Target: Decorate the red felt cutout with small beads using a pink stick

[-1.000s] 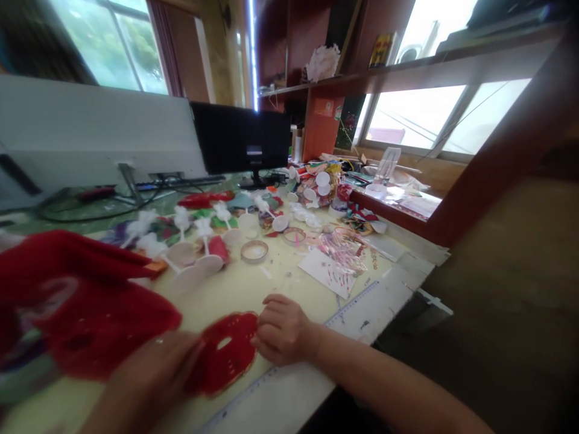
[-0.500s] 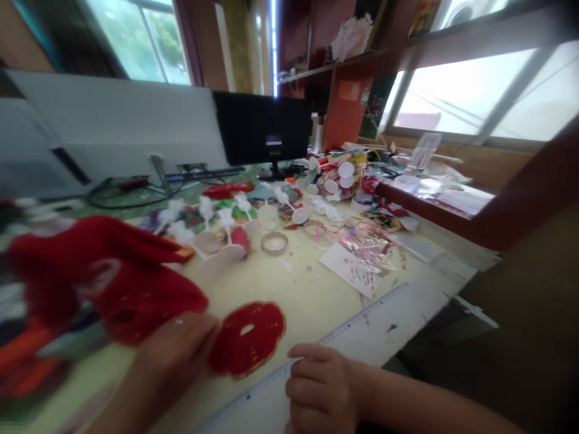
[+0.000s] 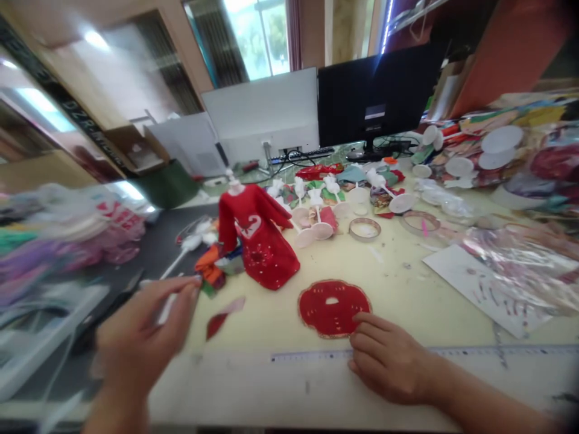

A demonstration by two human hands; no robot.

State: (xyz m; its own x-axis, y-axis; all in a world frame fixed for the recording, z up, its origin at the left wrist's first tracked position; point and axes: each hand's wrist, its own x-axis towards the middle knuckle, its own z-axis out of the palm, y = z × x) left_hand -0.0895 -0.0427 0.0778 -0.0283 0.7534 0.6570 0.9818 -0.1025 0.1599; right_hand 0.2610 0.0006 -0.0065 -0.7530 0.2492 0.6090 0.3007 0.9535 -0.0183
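Head view puts the right hand (image 3: pixel 389 364) low on the worktop (image 3: pixel 407 283), its fingers (image 3: pixel 368 320) laid loosely on the near edge of the red lace round (image 3: pixel 331 306). This grip is open, pressing down rather than holding. The round lies flat just beyond the ruler (image 3: pixel 307 357), in front of the red dress (image 3: pixel 260 241) that stands on its small form. The left hand (image 3: pixel 136 340) is raised off to the side, thumb and forefinger pinched closed on a pale slim piece (image 3: pixel 165 308) that is too blurred to name.

The round looks thin and is pinned only at one edge, so any sideways drag of the fingertips would likely crease it or skid it across the smooth surface. The pinch on the slim piece seems light, and a slip could drop it among the coloured scraps (image 3: pixel 212 271) beside the dress, where it would be hard to find. The dress stands near that hand's path. A careless sweep might tip it back into the white stands (image 3: pixel 316 229) just behind it, or brush the loose red scrap (image 3: pixel 224 316) off its spot.
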